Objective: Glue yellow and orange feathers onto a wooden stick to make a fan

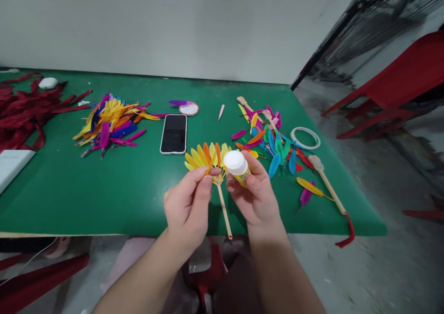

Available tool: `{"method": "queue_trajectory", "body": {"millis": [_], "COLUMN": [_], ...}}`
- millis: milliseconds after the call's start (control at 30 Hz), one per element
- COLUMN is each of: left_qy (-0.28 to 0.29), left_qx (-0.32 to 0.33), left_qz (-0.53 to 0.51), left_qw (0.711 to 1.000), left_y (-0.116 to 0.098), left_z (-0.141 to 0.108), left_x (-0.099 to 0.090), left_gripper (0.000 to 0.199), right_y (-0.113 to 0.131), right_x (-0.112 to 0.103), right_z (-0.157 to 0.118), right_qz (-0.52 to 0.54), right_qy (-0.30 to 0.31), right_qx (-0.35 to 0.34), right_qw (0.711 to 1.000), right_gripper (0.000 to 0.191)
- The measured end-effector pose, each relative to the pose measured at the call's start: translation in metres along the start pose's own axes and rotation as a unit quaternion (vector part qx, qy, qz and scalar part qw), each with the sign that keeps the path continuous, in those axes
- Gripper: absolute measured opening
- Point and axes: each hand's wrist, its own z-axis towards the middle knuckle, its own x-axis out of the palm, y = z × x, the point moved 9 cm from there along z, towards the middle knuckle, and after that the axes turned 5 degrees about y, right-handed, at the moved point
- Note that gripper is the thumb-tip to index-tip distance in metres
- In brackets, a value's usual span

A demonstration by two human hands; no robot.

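Note:
My left hand point(189, 205) is closed in a pinch on a small orange-yellow feather point(208, 168), most of it hidden by the fingers. In my right hand point(260, 196) is a small bottle point(237, 163) with a white cap and yellow label, tilted towards me; what it contains does not show. Beneath both hands lies a fan of yellow and orange feathers point(198, 157) on a wooden stick point(224, 210), whose lower end reaches past the table's front edge. The fingers partly cover the fan's middle.
On the green table point(138, 189) lie a phone point(174, 134), a pile of mixed feathers point(109, 122) and dark red ribbons point(21, 110). To the right are loose feathers point(274, 143), a tape roll point(305, 138) and another stick point(328, 184). A red chair point(398, 78) stands beyond the right edge.

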Motion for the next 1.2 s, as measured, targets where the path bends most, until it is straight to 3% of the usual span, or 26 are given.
{"method": "queue_trajectory", "body": {"millis": [100, 233, 300, 533, 1200], "left_qy": [0.027, 0.141, 0.163, 0.177, 0.2], "left_qx": [-0.006, -0.005, 0.004, 0.053, 0.069], "left_qz": [0.019, 0.069, 0.076, 0.107, 0.171], "left_qw": [0.999, 0.988, 0.984, 0.977, 0.962], "left_y": [-0.007, -0.02, -0.026, -0.043, -0.047], "left_z": [0.003, 0.009, 0.011, 0.013, 0.014], "left_x": [-0.001, 0.012, 0.014, 0.015, 0.021], "left_gripper": [0.018, 0.018, 0.019, 0.017, 0.02], "right_y": [0.011, 0.018, 0.019, 0.018, 0.017], "right_x": [-0.002, 0.002, 0.005, 0.006, -0.005], "right_z": [-0.002, -0.005, -0.006, -0.006, -0.005], "right_qz": [-0.046, -0.066, -0.068, -0.058, -0.057], "right_qy": [0.025, 0.088, 0.105, 0.107, 0.053], "right_qx": [-0.024, -0.037, -0.039, -0.022, -0.016], "right_qw": [0.998, 0.993, 0.991, 0.992, 0.997], "right_gripper": [0.027, 0.021, 0.019, 0.018, 0.02]}}
